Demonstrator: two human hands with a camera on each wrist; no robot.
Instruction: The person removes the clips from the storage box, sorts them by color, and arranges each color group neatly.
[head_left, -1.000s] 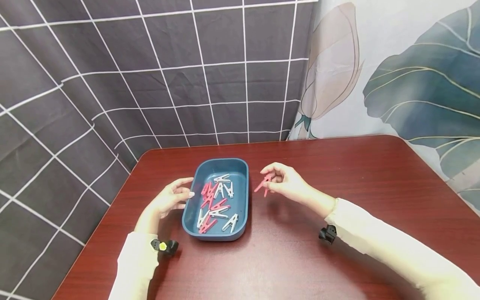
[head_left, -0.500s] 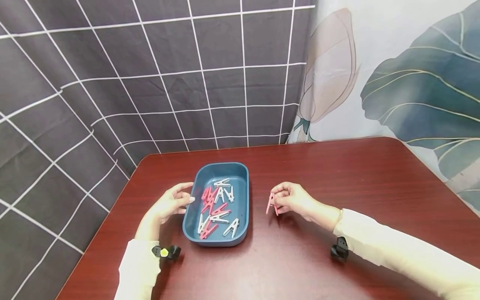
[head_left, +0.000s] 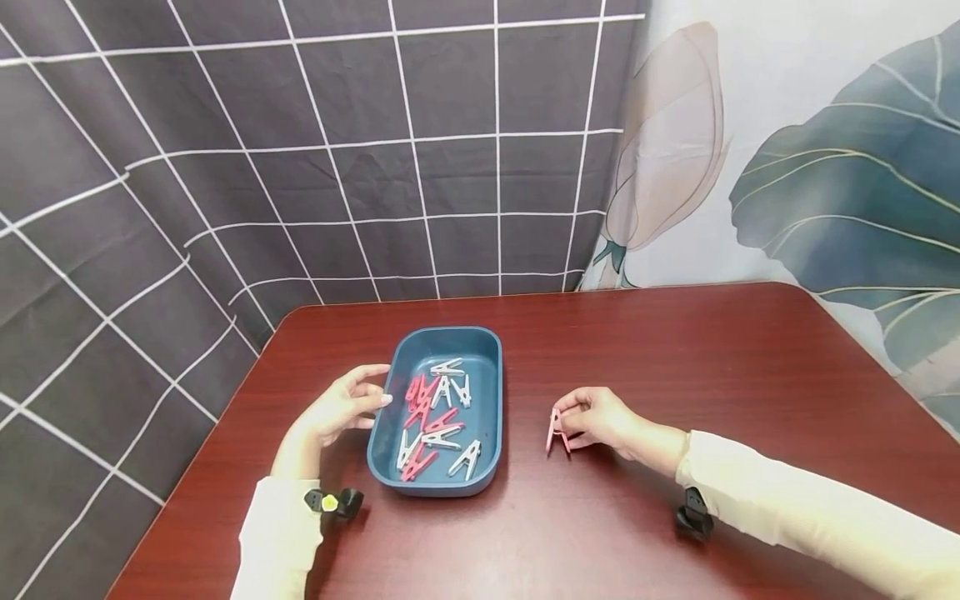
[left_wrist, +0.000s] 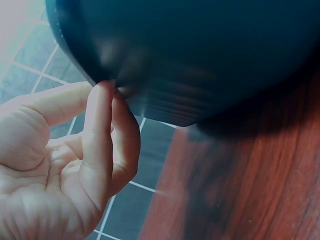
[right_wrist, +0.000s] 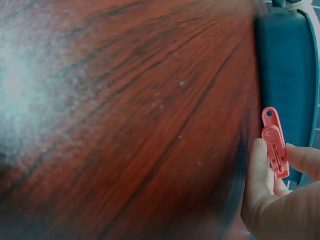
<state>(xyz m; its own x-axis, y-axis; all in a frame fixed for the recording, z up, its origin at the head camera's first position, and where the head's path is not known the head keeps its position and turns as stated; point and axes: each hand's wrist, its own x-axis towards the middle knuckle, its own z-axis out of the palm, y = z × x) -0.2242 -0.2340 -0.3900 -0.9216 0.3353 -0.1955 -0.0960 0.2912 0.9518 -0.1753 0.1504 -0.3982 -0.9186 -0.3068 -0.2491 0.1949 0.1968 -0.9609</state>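
My left hand [head_left: 341,412] grips the left rim of a blue plastic basin [head_left: 498,417], thumb over the edge. From the left wrist view, the thumb and fingertips meet at the wall of the basin [left_wrist: 210,60]. White clothespins [head_left: 467,459] and pink-red clothespins [head_left: 417,464] lie scattered on its floor. To the right of the basin, my right hand [head_left: 607,423] pinches a pink clothespin [head_left: 555,427] close over the table, its two legs pointing down. The right wrist view shows this clothespin [right_wrist: 275,145] between thumb and fingers, its spring visible.
A glossy red-brown wooden table [head_left: 712,358] carries everything. Behind and to the left hangs a dark grid-patterned curtain [head_left: 345,175]; a leaf-and-flower curtain [head_left: 825,167] hangs at the back right. A wrist camera [head_left: 693,512] sits under the right sleeve.
My right hand has moved to the right and toward me, away from the basin, carrying the pink clothespin, whose legs now point down. The left hand keeps its place on the basin.
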